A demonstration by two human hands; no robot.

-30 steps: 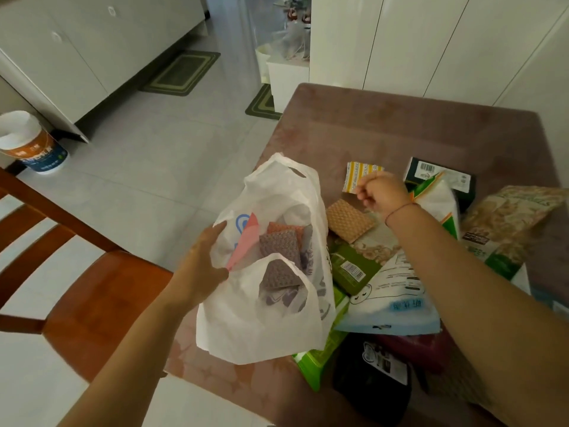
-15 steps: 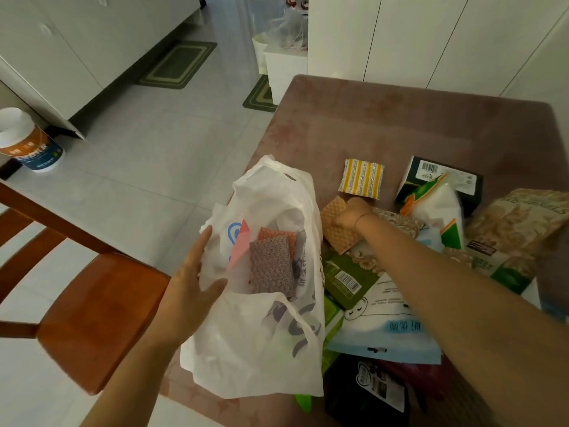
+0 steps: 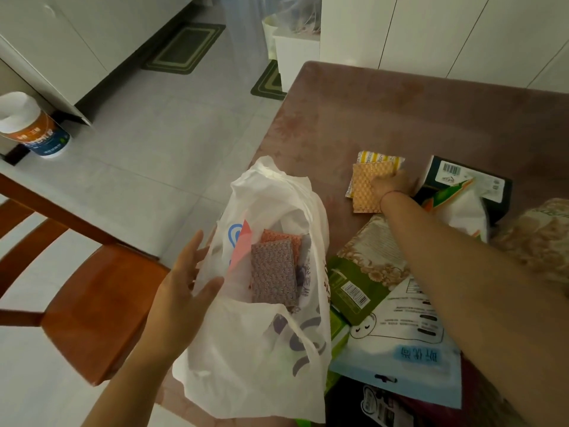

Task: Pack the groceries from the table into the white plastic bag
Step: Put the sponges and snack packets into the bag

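A wooden chair (image 3: 92,303) stands left of the table (image 3: 400,112). The left hand (image 3: 184,291), fingers straight and spread, rests against the left wall of the white plastic bag (image 3: 261,349). The bag sits at the table's left edge with its mouth gaping upward. Inside it a purple-grey scouring pad (image 3: 272,272) stands on end, with an orange pad (image 3: 288,241) behind it. To the right and farther back, the outstretched right hand (image 3: 389,184) lies on an orange waffle pad (image 3: 365,192). The pad's long axis runs away from the person, and it overlaps a yellow striped pad (image 3: 381,157). Whether the fingers pinch or only press it cannot be told. A dark green box (image 3: 468,177) sits just right of that hand.
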